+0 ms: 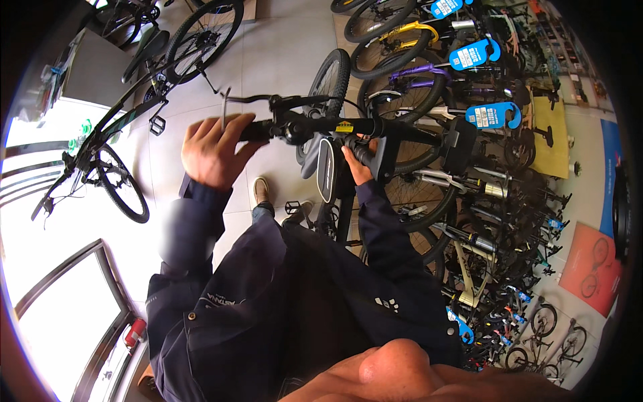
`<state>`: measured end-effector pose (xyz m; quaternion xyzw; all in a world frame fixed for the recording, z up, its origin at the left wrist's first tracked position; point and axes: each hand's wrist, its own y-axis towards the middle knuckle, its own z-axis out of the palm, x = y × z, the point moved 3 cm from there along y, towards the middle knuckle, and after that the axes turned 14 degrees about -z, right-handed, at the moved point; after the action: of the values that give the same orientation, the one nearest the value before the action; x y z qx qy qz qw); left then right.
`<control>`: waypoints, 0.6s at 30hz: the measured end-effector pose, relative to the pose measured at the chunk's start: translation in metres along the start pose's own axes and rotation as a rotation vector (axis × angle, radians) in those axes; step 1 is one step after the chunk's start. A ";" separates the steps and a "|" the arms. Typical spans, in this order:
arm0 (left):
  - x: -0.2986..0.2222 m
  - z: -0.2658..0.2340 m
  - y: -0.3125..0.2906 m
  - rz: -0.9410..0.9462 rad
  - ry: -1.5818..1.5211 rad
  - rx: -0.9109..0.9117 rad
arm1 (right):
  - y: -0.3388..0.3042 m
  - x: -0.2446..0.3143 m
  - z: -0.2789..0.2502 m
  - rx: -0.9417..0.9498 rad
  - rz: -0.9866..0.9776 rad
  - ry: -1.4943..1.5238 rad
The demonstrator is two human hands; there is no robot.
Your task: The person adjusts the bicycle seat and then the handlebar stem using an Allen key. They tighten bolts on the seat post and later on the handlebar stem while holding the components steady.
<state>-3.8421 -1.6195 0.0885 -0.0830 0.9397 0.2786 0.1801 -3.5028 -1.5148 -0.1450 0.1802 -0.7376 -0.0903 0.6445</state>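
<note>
A black bicycle handlebar (358,126) runs across in front of me. At its left end, my left hand (213,153) is closed round the dark grip, with the thumb toward the bar. A thin silver rod (226,110) stands up by its fingertips; I cannot tell whether the hand holds it. A black brake lever (249,100) lies just beyond. My right hand (360,167) is under the bar, fingers curled at a dark part that they partly hide. A black oval bag (326,171) with a pale outline sits beside this hand, above the bicycle frame.
Bicycles with blue tags (492,115) stand packed along the right. Another black bicycle (120,110) stands on the left, by a grey counter (100,67). Tiled floor (274,40) lies ahead. A glass door (74,315) is at the lower left.
</note>
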 end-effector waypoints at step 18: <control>0.016 0.427 -0.048 0.262 -0.555 0.504 | 0.009 0.018 0.017 0.056 0.040 -0.010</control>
<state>-3.7197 -1.4240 -0.2743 0.1631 0.8970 0.0717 0.4046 -3.5226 -1.5147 -0.1280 0.1828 -0.7464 -0.0577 0.6373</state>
